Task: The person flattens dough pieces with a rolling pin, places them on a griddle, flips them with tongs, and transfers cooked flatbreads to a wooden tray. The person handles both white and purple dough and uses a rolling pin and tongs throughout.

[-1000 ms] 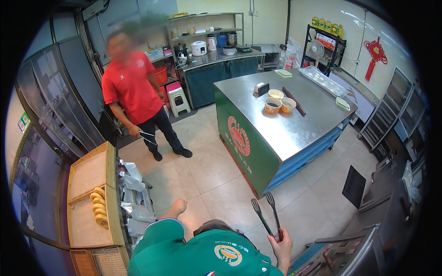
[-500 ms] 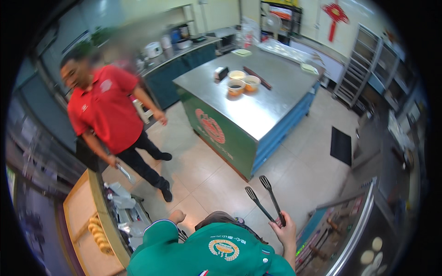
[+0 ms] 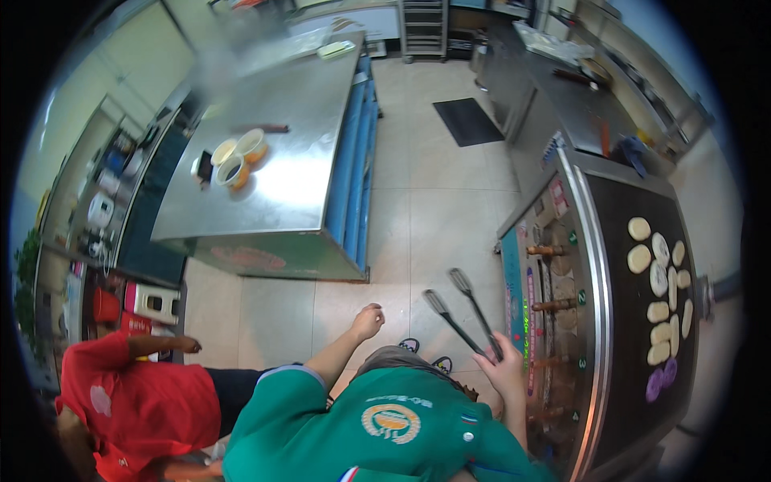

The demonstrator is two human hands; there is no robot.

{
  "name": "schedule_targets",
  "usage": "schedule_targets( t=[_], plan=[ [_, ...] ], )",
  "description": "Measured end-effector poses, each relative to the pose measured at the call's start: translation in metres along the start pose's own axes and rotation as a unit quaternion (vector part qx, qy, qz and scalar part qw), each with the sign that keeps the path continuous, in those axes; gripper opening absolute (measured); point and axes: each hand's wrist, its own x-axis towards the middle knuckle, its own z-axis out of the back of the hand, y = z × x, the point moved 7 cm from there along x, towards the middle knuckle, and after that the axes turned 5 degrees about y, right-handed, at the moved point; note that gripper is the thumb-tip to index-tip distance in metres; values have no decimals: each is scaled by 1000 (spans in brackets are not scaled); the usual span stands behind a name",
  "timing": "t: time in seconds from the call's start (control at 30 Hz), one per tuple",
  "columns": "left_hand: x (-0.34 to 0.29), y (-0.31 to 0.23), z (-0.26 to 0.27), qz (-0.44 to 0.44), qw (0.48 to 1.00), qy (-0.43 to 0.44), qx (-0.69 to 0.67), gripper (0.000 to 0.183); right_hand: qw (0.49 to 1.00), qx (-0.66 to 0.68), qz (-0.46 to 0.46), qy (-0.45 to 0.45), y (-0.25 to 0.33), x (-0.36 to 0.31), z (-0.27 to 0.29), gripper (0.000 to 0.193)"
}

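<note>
My right hand is wrapped round the handle end of black tongs. Their two slotted tips point away from me and stand apart with nothing between them. In front of my body hangs my left hand, its fingers loosely curled and nothing visible in them. To my right lies a dark griddle bearing several pale round and oblong dough pieces. Two purple pieces lie at its near part. The tongs are over the floor, apart from the griddle.
A steel-topped table stands ahead on the left, holding several tubs. A person in a red shirt is close on my left. Wooden-handled oven drawers line the griddle's front. A black mat lies on the floor ahead.
My view has swung to the right, bringing the griddle fully into sight and shifting the table leftward. My left hand has moved forward. The tongs stay in my right hand.
</note>
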Motion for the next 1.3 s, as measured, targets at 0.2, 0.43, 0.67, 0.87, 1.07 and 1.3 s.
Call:
schedule_targets(
  t=[0.2,0.43,0.67,0.87,1.07,1.3],
  plan=[
    [-9,63,-34,117,989,93,10,26,983,131,-101,-76,-47,-38,-12,46],
    [-41,126,-53,172,957,226,58,34,989,59,-123,-50,-19,-3,-14,49],
    [5,129,-49,147,957,243,50,31,993,34,-99,-59,-32,1,-5,55],
    [106,33,-59,34,968,227,99,20,980,57,-138,-128,-78,-33,48,52],
    [174,-43,-66,-46,964,221,138,24,972,42,-141,-183,-93,-30,92,52],
    [224,-88,-117,-11,957,279,74,29,948,125,-163,-244,-133,-32,165,53]
  ],
)
